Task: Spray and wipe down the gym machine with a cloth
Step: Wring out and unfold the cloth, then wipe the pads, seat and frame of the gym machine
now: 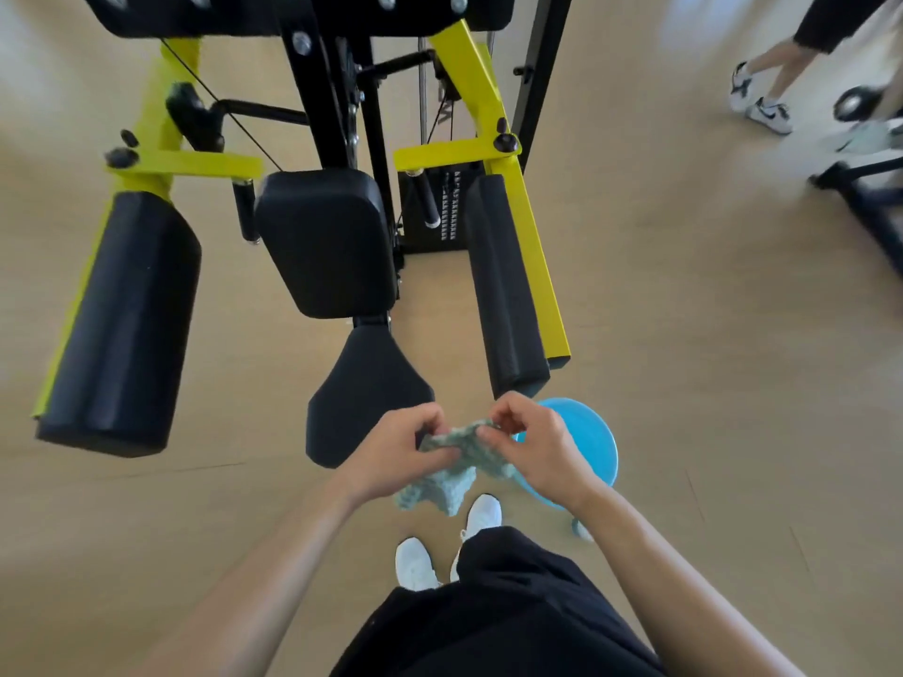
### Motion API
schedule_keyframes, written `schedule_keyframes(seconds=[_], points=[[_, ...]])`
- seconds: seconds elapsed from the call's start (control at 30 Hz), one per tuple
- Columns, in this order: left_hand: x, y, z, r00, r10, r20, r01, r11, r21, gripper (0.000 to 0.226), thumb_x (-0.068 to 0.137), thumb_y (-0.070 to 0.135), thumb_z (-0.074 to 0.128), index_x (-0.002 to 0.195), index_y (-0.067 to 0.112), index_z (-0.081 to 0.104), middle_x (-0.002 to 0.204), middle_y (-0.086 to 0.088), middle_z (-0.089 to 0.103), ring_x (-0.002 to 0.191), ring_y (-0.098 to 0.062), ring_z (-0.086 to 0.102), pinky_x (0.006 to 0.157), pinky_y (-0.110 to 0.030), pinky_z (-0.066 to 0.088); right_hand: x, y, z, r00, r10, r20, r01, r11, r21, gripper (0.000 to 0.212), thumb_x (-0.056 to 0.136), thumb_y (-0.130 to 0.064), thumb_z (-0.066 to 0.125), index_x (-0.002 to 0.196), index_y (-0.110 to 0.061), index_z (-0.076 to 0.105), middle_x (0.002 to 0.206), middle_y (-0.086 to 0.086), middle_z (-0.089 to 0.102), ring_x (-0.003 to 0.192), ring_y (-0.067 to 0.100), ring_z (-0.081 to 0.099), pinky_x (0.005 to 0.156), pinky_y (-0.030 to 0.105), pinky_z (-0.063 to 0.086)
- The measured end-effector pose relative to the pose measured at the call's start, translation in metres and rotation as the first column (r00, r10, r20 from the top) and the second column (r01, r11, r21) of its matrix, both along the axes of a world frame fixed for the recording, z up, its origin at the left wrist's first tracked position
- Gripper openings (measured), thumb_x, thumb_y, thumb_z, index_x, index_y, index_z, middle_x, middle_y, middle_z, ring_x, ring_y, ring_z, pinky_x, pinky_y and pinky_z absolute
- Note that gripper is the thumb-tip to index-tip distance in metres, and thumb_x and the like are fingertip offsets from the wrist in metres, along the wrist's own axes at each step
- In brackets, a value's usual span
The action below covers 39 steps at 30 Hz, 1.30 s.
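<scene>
Both hands pinch a pale green cloth (pixel 452 461) between them. The left hand (pixel 396 456) closes thumb and fingers on the cloth's left upper edge; the right hand (pixel 532 444) closes on its right upper edge, so the fabric is bunched between the two grips and its loose lower part hangs below the hands. The cloth is held in the air, above the white shoes (pixel 447 539) and the tan floor (pixel 708 334), and touches no part of the machine. Directly beyond the left hand lies the black seat pad (pixel 366 398) of the gym machine (pixel 332 237), with the black back pad (pixel 327 241) above it. Black arm pads (pixel 122 324) on yellow frame arms (pixel 537 266) flank the seat. A blue round stool (pixel 586 442) stands beneath and behind the right hand. At upper right, another person's legs (pixel 767 85) are visible, blurred.
</scene>
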<state>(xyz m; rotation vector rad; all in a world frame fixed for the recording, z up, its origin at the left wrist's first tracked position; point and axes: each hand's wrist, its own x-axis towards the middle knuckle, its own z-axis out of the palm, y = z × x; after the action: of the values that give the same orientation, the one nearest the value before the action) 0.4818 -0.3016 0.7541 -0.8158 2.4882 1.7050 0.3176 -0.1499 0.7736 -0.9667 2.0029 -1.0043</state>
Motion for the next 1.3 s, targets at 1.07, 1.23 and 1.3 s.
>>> schedule_keyframes(seconds=[1.07, 1.23, 1.3], points=[[-0.100, -0.092, 0.016, 0.967, 0.154, -0.201, -0.176, 0.980, -0.094, 0.014, 0.087, 0.022, 0.080, 0.090, 0.021, 0.066, 0.070, 0.004, 0.060, 0.062, -0.008, 0.051, 0.061, -0.025, 0.046, 0.035, -0.061, 0.022, 0.752, -0.646, -0.133, 0.637, 0.763, -0.109, 0.025, 0.085, -0.004, 0.080, 0.088, -0.028, 0.070, 0.086, -0.014, 0.067, 0.077, 0.000, 0.060, 0.067, 0.007, 0.045], [-0.129, -0.048, 0.014, 0.942, 0.255, -0.216, -0.212, 0.956, 0.204, 0.030, 0.095, 0.021, 0.072, 0.122, 0.021, 0.059, 0.125, 0.005, 0.066, 0.115, -0.006, 0.063, 0.098, -0.031, 0.056, 0.018, -0.057, 0.017, 0.576, -0.781, -0.241, 0.754, 0.622, -0.213, 0.021, 0.082, 0.001, 0.081, 0.086, -0.018, 0.075, 0.082, -0.019, 0.065, 0.072, 0.001, 0.058, 0.070, 0.008, 0.043], [-0.131, -0.035, 0.004, 0.946, 0.262, -0.189, -0.229, 0.957, 0.178, 0.051, 0.093, 0.029, 0.073, 0.138, 0.018, 0.050, 0.140, 0.005, 0.055, 0.131, -0.009, 0.053, 0.108, -0.037, 0.050, 0.007, -0.052, 0.012, 0.545, -0.804, -0.240, 0.781, 0.590, -0.203, 0.020, 0.081, 0.001, 0.081, 0.084, -0.018, 0.075, 0.081, -0.020, 0.064, 0.073, 0.005, 0.059, 0.070, 0.016, 0.047]])
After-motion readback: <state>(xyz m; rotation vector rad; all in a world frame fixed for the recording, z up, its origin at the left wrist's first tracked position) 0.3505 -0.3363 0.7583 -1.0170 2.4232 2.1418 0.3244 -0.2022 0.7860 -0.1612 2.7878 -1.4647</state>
